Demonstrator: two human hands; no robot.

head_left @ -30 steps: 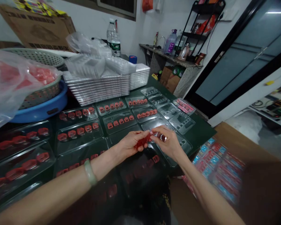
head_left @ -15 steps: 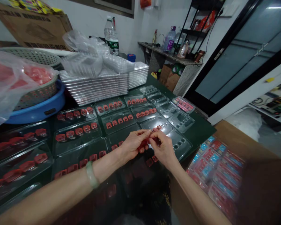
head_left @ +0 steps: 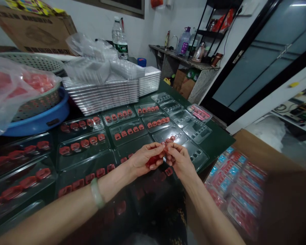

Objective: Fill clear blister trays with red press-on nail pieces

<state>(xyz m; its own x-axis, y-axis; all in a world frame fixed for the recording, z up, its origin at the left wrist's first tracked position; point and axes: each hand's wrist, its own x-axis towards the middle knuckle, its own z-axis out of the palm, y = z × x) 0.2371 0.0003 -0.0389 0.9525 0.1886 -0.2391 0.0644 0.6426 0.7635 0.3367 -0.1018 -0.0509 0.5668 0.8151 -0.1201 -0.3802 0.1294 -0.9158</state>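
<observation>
My left hand (head_left: 142, 159) is closed round several small red translucent plastic pieces (head_left: 153, 160), which show in its palm. My right hand (head_left: 181, 159) meets it fingertip to fingertip, pinching at a red piece between the two; the fingers hide most of it. Just beyond them lies a clear plastic tray (head_left: 180, 133) with a few red pieces near its left end. To the left, a clear tray (head_left: 127, 137) carries a row of red pieces (head_left: 130, 131) in its slots. Another clear tray (head_left: 197, 133), on the right, shows bare slots.
Stacked clear trays (head_left: 102, 97) stand at the table's back. A blue basin (head_left: 38, 120) holds a colander (head_left: 38, 103) with bagged red pieces. A finished-looking pack (head_left: 200, 113) lies near the right edge. Below right, a cardboard box (head_left: 267, 149) contains several packs.
My right hand's fingers have turned in and closed against the left fingertips. The left palm shows more of its red pieces. The view has shifted slightly.
</observation>
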